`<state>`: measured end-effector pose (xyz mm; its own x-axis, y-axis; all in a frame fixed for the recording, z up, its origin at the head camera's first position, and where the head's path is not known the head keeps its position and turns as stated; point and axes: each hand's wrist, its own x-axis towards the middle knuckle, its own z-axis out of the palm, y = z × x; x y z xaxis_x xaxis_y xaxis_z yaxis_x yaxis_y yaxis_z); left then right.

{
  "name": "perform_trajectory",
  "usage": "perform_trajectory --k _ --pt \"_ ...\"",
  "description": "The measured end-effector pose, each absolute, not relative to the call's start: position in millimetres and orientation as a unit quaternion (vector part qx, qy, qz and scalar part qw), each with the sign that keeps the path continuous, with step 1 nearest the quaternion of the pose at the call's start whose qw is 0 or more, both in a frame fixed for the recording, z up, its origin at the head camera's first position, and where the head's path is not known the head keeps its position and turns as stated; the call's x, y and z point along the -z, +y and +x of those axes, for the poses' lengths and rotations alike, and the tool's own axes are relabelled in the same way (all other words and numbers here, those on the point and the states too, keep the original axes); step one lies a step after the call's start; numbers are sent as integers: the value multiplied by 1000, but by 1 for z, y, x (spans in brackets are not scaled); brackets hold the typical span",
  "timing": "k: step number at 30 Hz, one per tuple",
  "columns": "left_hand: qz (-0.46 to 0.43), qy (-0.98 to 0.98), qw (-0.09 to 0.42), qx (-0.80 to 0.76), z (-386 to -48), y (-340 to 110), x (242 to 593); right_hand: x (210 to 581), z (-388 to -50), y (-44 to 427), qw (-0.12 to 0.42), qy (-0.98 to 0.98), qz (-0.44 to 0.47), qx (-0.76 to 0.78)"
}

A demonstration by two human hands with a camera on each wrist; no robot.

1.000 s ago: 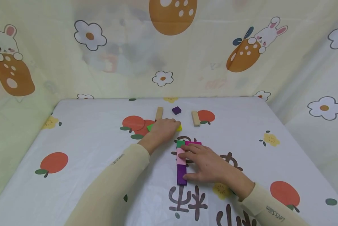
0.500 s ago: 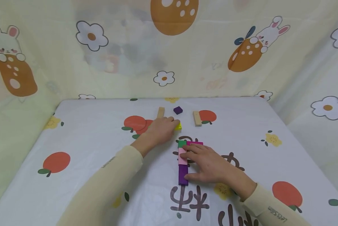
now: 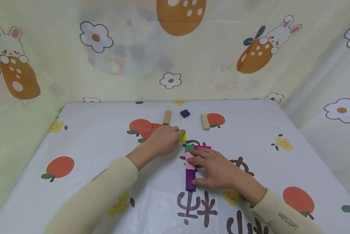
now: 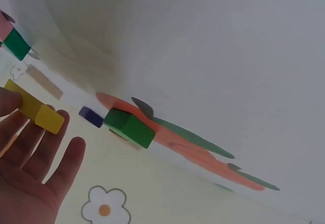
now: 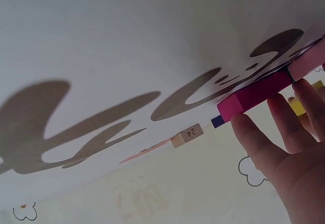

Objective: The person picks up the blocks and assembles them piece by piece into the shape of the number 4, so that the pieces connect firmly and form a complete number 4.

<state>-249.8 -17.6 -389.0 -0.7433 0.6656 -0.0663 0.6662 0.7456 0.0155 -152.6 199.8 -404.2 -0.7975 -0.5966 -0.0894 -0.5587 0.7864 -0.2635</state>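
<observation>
My left hand (image 3: 165,140) pinches a yellow block (image 4: 36,108) between thumb and fingers, just beyond the far end of a row of blocks. That row runs from a dark green block (image 3: 189,148) through a pink block (image 3: 189,162) to a long purple block (image 3: 190,180) nearest me. A magenta block (image 3: 204,147) extends rightward from the green end. Over the row's right side, my right hand (image 3: 221,169) touches the blocks with extended fingers, its thumb at the purple one. Below the left hand in the head view, a brighter green block (image 4: 129,127) is hidden; the left wrist view shows it.
Toward the table's back lie a wooden block (image 3: 167,117), a small dark purple block (image 3: 185,113) and another wooden block (image 3: 205,122). Printed cloth (image 3: 134,84) rises behind the table. The tabletop cover (image 3: 90,136) carries printed fruit, flowers and brown characters.
My left hand has drawn the yellow block back toward me, closer to the row's green end. The right hand has stayed on the blocks, which keep their arrangement.
</observation>
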Motion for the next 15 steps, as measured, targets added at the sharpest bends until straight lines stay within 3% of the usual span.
perform_trajectory --k 15 --pt "381 924 44 -10 -233 -30 393 404 -153 199 88 941 -305 120"
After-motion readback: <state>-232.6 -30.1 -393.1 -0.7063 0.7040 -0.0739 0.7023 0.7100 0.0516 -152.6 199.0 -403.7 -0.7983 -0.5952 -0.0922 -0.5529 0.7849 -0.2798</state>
